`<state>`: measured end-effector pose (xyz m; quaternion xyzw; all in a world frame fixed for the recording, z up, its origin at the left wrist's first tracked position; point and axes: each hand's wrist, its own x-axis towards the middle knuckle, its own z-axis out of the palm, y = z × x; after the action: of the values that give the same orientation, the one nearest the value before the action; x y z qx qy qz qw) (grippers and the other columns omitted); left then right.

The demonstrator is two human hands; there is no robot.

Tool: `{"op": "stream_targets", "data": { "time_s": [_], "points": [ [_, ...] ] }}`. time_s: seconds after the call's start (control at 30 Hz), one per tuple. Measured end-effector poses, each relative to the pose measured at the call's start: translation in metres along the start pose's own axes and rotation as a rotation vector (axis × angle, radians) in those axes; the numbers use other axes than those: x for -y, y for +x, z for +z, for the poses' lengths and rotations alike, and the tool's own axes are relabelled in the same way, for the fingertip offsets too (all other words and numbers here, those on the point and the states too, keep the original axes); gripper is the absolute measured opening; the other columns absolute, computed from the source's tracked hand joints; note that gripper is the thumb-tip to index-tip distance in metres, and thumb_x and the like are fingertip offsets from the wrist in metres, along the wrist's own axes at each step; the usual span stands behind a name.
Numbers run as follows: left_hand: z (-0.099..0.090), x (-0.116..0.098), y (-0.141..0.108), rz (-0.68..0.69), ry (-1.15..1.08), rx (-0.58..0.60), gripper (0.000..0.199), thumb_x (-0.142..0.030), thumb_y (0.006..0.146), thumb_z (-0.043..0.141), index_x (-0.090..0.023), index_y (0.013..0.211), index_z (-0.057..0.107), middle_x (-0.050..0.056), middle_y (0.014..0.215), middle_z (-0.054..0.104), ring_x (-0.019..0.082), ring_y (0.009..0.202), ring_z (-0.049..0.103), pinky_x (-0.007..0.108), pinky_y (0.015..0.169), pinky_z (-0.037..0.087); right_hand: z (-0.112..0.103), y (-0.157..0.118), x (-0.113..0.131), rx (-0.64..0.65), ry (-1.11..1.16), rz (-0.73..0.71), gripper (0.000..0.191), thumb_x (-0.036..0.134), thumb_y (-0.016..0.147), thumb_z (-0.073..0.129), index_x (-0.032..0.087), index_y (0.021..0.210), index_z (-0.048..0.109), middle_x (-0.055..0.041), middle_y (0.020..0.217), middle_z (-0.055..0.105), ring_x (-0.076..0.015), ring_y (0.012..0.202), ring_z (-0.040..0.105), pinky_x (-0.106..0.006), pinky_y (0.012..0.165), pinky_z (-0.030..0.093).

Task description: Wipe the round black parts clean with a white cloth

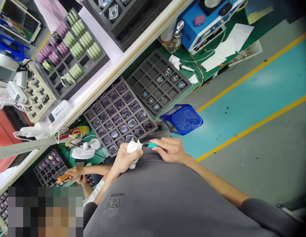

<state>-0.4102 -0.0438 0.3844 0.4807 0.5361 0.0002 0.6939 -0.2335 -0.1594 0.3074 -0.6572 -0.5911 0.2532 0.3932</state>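
Observation:
My left hand (124,158) is closed around a crumpled white tissue (134,146), held close to my chest. In my right hand (171,150) is a slim tool with a teal handle (152,145), gripped between thumb and fingers. The tool's dark end points at the tissue and meets its edge; its tip is too small to make out. Just beyond my left hand lies a dark foam tray (123,118) with square watch faces in its compartments, several with pink rims.
Beside it, another foam tray (154,75) holds several round watch faces. A blue stool (183,119) stands on the floor. A blue machine (199,24) and a glass bottle (176,39) are on the bench. A white fan (83,151) stands near a co-worker's hand (76,171) with an orange tool.

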Motion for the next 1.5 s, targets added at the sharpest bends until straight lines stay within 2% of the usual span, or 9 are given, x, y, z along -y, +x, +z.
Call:
{"op": "stream_targets", "data": {
  "time_s": [0.3, 0.57, 0.73, 0.83, 1.03, 1.13, 1.27, 1.4, 1.5],
  "points": [
    [0.007, -0.003, -0.003, -0.076, -0.019, 0.034, 0.035, -0.04, 0.068, 0.072, -0.018, 0.052, 0.051, -0.007, 0.043, 0.035, 0.005, 0.041, 0.024, 0.023, 0.042, 0.018, -0.004, -0.011, -0.006, -0.065, -0.007, 0.092, 0.032, 0.043, 0.101, 0.055, 0.027, 0.109, 0.082, 0.0005, 0.06, 0.065, -0.0111, 0.053, 0.055, -0.026, 0.056, 0.041],
    [0.02, -0.008, 0.01, -0.06, 0.0, 0.029, 0.029, -0.036, 0.066, 0.072, -0.017, 0.051, 0.056, -0.006, 0.043, 0.039, 0.005, 0.042, 0.027, 0.023, 0.042, 0.019, 0.0, 0.0, -0.004, 0.006, 0.058, 0.087, 0.034, 0.043, 0.101, 0.055, 0.026, 0.119, 0.079, -0.0019, 0.071, 0.072, -0.0133, 0.06, 0.062, -0.027, 0.06, 0.044],
    [0.012, 0.005, 0.0, -0.055, -0.067, -0.053, 0.036, -0.039, 0.062, 0.076, -0.018, 0.046, 0.051, -0.006, 0.039, 0.035, 0.006, 0.038, 0.024, 0.024, 0.041, 0.016, -0.008, -0.019, -0.024, -0.351, 0.127, 0.434, 0.038, 0.049, 0.098, 0.055, 0.022, 0.11, 0.08, -0.006, 0.085, 0.078, -0.0213, 0.076, 0.07, -0.034, 0.074, 0.056],
    [0.001, 0.007, 0.008, 0.033, -0.115, -0.216, 0.041, -0.049, 0.068, 0.077, -0.018, 0.054, 0.054, -0.005, 0.044, 0.039, 0.006, 0.042, 0.028, 0.024, 0.044, 0.021, -0.011, -0.016, -0.039, -0.33, 0.252, 0.571, 0.038, 0.051, 0.093, 0.061, 0.021, 0.111, 0.078, -0.0102, 0.11, 0.079, -0.0284, 0.102, 0.072, -0.043, 0.096, 0.054],
    [-0.031, -0.016, 0.052, 0.325, -0.182, -0.408, 0.061, -0.073, 0.082, 0.064, -0.015, 0.101, 0.07, 0.003, 0.077, 0.066, 0.016, 0.071, 0.057, 0.027, 0.065, 0.043, 0.005, 0.059, -0.03, -0.167, 0.45, 0.458, 0.047, 0.054, 0.086, 0.065, 0.018, 0.116, 0.07, -0.0095, 0.106, 0.076, -0.0223, 0.089, 0.067, -0.037, 0.086, 0.054],
    [-0.042, -0.019, 0.068, 0.384, -0.223, -0.31, 0.069, -0.076, 0.086, 0.057, -0.014, 0.113, 0.069, 0.01, 0.103, 0.074, 0.025, 0.095, 0.066, 0.033, 0.083, 0.049, 0.031, 0.106, -0.005, -0.038, 0.559, 0.361, 0.05, 0.053, 0.077, 0.071, 0.018, 0.113, 0.071, -0.0018, 0.086, 0.072, -0.0145, 0.069, 0.057, -0.028, 0.068, 0.049],
    [-0.053, -0.006, 0.085, 0.437, -0.315, -0.152, 0.079, -0.08, 0.087, 0.051, -0.013, 0.125, 0.065, 0.013, 0.111, 0.075, 0.028, 0.102, 0.068, 0.038, 0.09, 0.05, 0.067, 0.154, 0.015, 0.039, 0.585, 0.331, 0.033, 0.049, 0.072, 0.072, 0.016, 0.076, 0.069, 0.0041, 0.06, 0.055, -0.0113, 0.058, 0.045, -0.025, 0.057, 0.039],
    [-0.066, 0.019, 0.104, 0.473, -0.327, -0.106, 0.07, -0.059, 0.067, 0.087, -0.011, 0.116, 0.071, 0.012, 0.101, 0.077, 0.027, 0.096, 0.07, 0.035, 0.087, 0.05, 0.082, 0.181, 0.01, 0.064, 0.591, 0.346, 0.034, 0.049, 0.07, 0.07, 0.015, 0.073, 0.068, 0.0025, 0.062, 0.058, -0.0113, 0.059, 0.047, -0.025, 0.056, 0.039],
    [-0.076, 0.036, 0.116, 0.478, -0.343, -0.12, 0.058, -0.045, 0.059, 0.094, -0.011, 0.1, 0.073, 0.009, 0.09, 0.077, 0.022, 0.08, 0.068, 0.031, 0.077, 0.048, 0.078, 0.199, 0.002, 0.036, 0.556, 0.361, 0.039, 0.053, 0.071, 0.071, 0.014, 0.078, 0.069, 0.0011, 0.065, 0.06, -0.0115, 0.061, 0.049, -0.025, 0.058, 0.04]
  ]
}}
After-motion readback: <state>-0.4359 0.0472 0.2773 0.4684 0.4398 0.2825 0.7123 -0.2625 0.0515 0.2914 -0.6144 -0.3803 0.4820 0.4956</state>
